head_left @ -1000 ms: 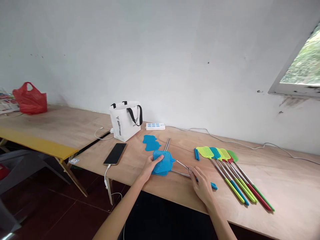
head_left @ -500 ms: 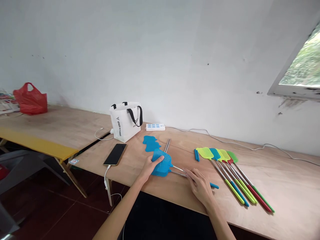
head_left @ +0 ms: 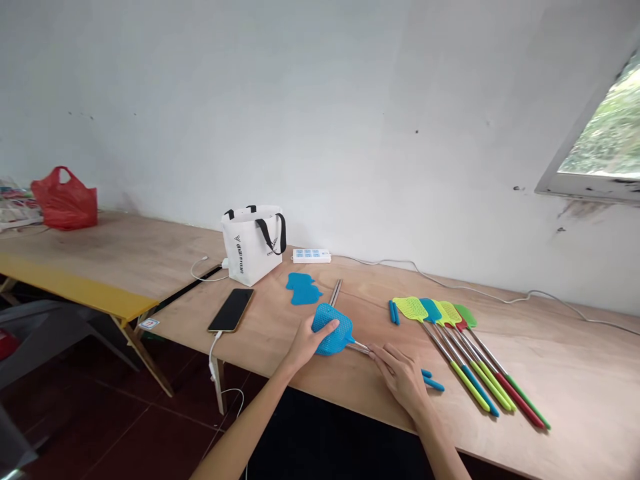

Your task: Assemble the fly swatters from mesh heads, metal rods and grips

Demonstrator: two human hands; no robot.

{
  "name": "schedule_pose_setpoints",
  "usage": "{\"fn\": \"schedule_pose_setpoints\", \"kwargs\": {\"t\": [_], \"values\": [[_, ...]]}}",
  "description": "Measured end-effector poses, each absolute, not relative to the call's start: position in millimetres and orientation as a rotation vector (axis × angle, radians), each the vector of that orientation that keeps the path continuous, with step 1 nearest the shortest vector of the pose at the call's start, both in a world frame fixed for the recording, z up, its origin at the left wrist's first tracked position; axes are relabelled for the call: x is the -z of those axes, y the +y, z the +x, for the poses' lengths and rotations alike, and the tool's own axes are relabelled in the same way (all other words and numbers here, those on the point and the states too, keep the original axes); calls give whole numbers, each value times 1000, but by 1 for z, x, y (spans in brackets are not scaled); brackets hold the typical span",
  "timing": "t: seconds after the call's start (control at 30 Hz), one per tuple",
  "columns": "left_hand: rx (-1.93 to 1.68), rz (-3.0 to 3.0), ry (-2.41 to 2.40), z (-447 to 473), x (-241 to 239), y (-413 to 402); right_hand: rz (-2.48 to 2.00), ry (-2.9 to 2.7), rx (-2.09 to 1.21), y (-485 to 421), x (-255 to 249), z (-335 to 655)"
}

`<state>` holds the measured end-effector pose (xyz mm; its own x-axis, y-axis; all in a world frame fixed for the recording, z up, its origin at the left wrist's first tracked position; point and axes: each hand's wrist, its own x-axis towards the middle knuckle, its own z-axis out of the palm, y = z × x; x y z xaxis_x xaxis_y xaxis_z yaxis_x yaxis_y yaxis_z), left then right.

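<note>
My left hand grips the blue mesh head of a fly swatter, thumb on top and fingers underneath. The heads of two swatters seem to lie one over the other there. My right hand is closed over the metal rods, its fingertips at the rods near the heads. Two blue handle ends stick out beyond that hand. Behind my left hand lie loose blue swatter heads and bare metal rods. Two short blue handle grips rest farther right.
A row of yellow-green, blue, red and green fly swatters lies at right. Left stand a phone on a cable and a white bag. A power strip sits by the wall. A red bag is on the other table.
The blue heads in my left hand have moved right and come together into nearly one outline. Two handle ends now show past my right hand, where one showed before.
</note>
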<state>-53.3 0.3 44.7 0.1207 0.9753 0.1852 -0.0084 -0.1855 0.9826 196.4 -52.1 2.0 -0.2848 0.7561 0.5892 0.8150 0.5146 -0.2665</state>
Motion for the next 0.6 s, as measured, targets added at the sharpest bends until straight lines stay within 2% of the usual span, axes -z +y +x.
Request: {"fn": "schedule_pose_setpoints", "kwargs": {"t": [0.6], "values": [[-1248,1447,1048,-34,-36,-12,-1189,-2042,58,-51,2,195]]}}
